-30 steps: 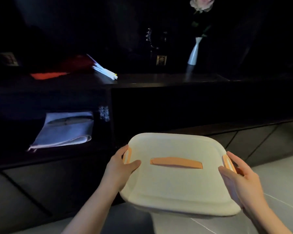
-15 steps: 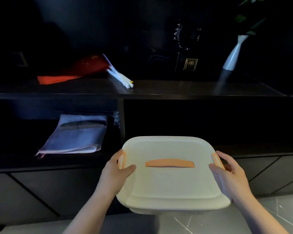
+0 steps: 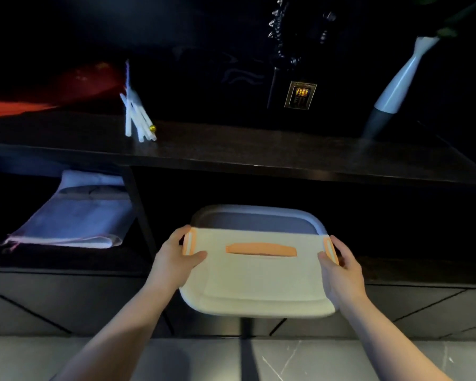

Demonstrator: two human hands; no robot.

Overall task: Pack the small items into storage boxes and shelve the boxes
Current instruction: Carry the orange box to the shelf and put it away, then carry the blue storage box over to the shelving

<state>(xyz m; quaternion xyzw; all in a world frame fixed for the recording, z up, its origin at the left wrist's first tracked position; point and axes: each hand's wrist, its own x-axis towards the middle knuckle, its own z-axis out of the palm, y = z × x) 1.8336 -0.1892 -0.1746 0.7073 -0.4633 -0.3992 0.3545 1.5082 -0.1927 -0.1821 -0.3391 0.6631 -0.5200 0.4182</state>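
Both hands, my left hand [image 3: 176,261] and right hand [image 3: 341,268], are gripping the lidded storage box [image 3: 254,276] by its sides, its far end entering the open shelf bay [image 3: 286,193]; next I'm judging a level push inward.

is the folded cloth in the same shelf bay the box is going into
No, the folded cloth lies in the bay left of the divider, while the box enters the right one.

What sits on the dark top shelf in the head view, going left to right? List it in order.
Red cloth → bundle of white sticks → black box with gold label → slim white vase.
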